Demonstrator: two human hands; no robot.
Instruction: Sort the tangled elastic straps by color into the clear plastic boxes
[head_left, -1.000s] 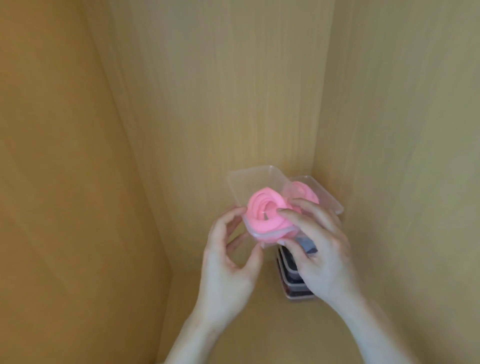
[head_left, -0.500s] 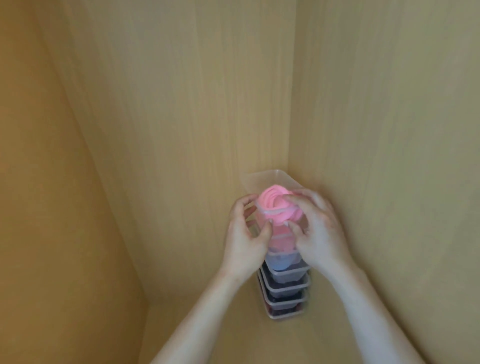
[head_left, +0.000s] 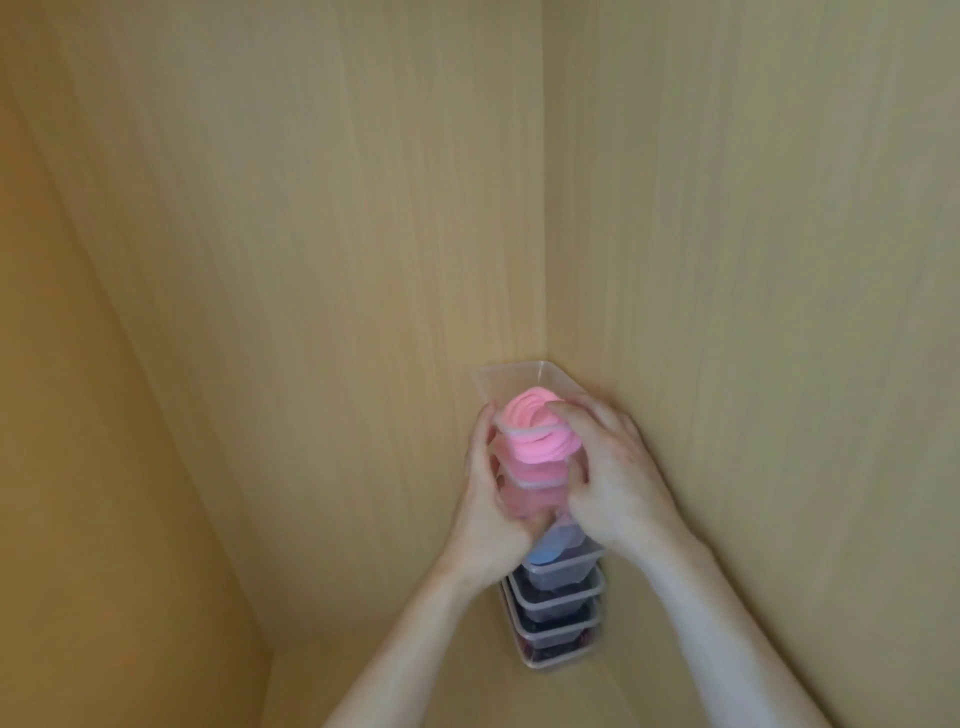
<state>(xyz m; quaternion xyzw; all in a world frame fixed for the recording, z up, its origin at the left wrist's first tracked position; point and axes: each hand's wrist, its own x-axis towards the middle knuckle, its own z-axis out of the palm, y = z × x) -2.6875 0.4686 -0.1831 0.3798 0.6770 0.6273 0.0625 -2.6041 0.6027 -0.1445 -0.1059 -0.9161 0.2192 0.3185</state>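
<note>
Both hands are clamping the top clear rectangular plastic box (head_left: 519, 371), which is carrying the coiled pink elastic strap (head_left: 535, 431). The top box is sitting on top of the tall stack of clear plastic boxes (head_left: 558, 603), in the back-right corner of the wooden cabinet, where the back panel (head_left: 363, 260) is meeting the right side panel (head_left: 753, 260).

Key relation: the top box is lying directly between the two palms, with its long axis running away from the person into the corner and the stack axis running vertically under it. Neither hand is nearer; they are flanking it.

- left hand (head_left: 488, 519): fingers (head_left: 480, 436) are curling round the left wall and the thumb is reaching lower, near the second pink-filled box (head_left: 535, 478).
- right hand (head_left: 613, 483): fingers (head_left: 576, 415) are curling over the right rim and touching the pink coil, wrist just beside the side panel.

Below them a box with a blue strap (head_left: 556, 545) is showing, then darker ones; I can't tell those colours.

Can't tell whether the top box is fully seated on the one beneath. My read is that it's being squared up on the stack. It's looking tall and narrow, so tipping towards the open left side is the risk on release.
</note>
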